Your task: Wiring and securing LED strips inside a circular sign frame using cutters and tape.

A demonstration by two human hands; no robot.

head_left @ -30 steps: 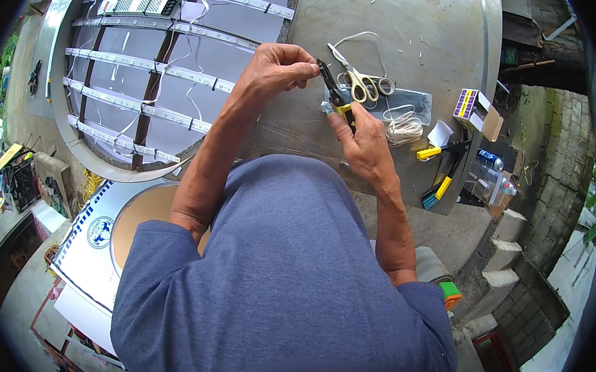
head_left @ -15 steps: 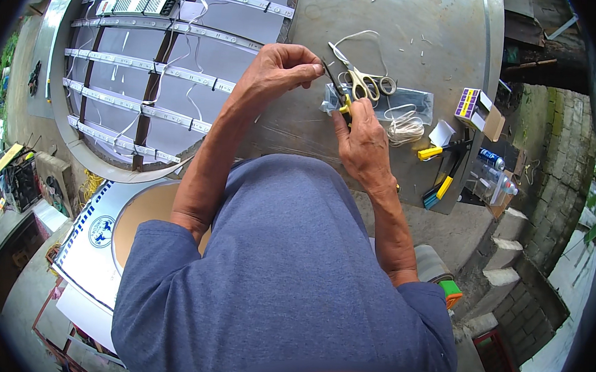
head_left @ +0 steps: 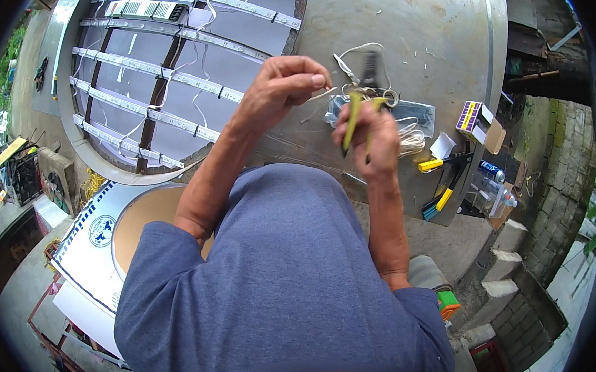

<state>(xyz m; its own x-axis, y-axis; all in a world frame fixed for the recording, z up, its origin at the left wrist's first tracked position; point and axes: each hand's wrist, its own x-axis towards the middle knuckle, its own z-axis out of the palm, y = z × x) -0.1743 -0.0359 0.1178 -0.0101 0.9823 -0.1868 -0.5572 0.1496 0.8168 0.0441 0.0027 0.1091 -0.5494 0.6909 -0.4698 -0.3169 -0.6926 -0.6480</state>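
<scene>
My left hand point(head_left: 285, 92) is closed in a pinch on a thin white wire point(head_left: 323, 94), whose end sticks out beyond the fingertips. To its right, my right hand point(head_left: 377, 142) is wrapped round yellow-and-black handled pliers point(head_left: 352, 121). The dark jaws point away from me, smeared by motion, and stand apart from the wire. Behind them lie scissors point(head_left: 391, 97) with pale handles, partly hidden. A coil of white wire point(head_left: 410, 140) lies beside my right hand, against a clear plastic packet point(head_left: 419, 114).
A round frame with LED strips point(head_left: 201, 81) and a white power supply point(head_left: 144, 11) fills the left. On the metal table's point(head_left: 454, 31) right are an open small box point(head_left: 475, 121), yellow-handled tools point(head_left: 442, 199) and wire scraps point(head_left: 416, 54). A plastic bottle point(head_left: 504, 183) is beyond the edge.
My right hand has turned the pliers and drawn them back from my left hand, and their handles now spread apart. The white wire's end now shows at my left fingertips. The view has shifted slightly.
</scene>
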